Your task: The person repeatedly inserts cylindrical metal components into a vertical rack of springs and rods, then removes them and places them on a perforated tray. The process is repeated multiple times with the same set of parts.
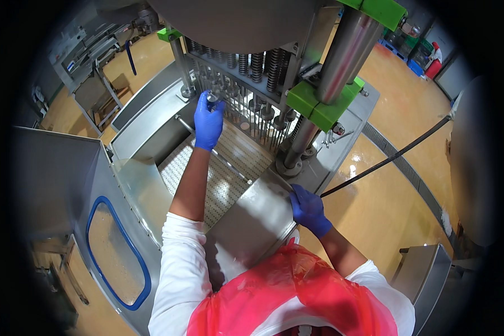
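Note:
My left hand (209,126), in a blue glove, reaches up to the row of thin needles (252,120) under the machine's spring-loaded head (246,67). Its thumb and fingers close round a small round metal piece (211,97). My right hand (309,211), gloved in blue too, grips the side edge of a smooth steel cover (252,213); its fingertips are partly hidden. Between my hands lies a white perforated conveyor belt (221,179), with a thin metal rod (224,158) crossing above it.
Thick steel columns with green clamps (325,106) flank the head. A steel panel with a blue-rimmed opening (117,252) stands at the left. A dark hose (386,159) runs off to the right, above a floor drain (397,157). Another person (434,54) is far off at the upper right.

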`<state>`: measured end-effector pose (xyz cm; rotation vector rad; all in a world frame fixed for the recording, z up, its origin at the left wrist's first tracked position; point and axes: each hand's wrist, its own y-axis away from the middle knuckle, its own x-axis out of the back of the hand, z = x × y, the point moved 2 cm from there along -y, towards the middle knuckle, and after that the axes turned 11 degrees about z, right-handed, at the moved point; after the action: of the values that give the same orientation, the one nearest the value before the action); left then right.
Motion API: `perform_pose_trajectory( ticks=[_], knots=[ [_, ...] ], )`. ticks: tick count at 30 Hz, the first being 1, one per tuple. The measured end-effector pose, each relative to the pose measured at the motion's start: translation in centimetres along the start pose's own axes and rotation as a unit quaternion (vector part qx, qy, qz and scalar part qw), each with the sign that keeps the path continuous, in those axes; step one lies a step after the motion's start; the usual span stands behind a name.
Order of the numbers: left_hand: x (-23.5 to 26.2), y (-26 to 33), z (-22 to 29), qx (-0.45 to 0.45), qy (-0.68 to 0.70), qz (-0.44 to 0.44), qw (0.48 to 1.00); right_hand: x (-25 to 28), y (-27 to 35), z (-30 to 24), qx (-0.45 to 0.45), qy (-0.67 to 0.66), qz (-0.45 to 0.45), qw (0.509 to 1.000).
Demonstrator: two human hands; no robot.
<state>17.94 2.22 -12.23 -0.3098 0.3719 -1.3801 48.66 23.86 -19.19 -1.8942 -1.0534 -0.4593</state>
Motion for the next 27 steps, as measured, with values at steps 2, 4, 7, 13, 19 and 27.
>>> perform_pose_trajectory(
  ticks=[2, 4, 7, 13, 19, 27],
  knots=[
    [-0.7, 1.1, -0.4, -0.016, 0.044, -0.004, 0.999, -0.1, 0.0, 0.1, 0.008, 0.0, 0.005, 1.0],
    [-0.9, 1.9, -1.3, -0.015, 0.043, 0.0, 0.999, -0.2, 0.0, 0.1, 0.013, 0.0, 0.003, 1.0],
    [-1.2, 3.1, -2.1, 0.002, 0.006, 0.03, 1.0, -0.2, -0.2, 0.0, 0.017, 0.0, 0.001, 1.0],
    [-2.0, 4.0, -0.5, -0.038, -0.057, 0.039, 0.997, -0.3, -0.2, 0.1, 0.022, 0.013, 0.012, 1.0],
    [-4.1, 2.9, -0.7, 0.037, -0.093, -0.008, 0.995, 0.0, -0.8, -0.7, 0.005, 0.003, -0.005, 1.0],
    [-4.0, 2.3, -1.6, 0.007, -0.108, -0.006, 0.994, 0.6, -2.6, -3.8, 0.048, -0.017, -0.08, 0.995]
  ],
)
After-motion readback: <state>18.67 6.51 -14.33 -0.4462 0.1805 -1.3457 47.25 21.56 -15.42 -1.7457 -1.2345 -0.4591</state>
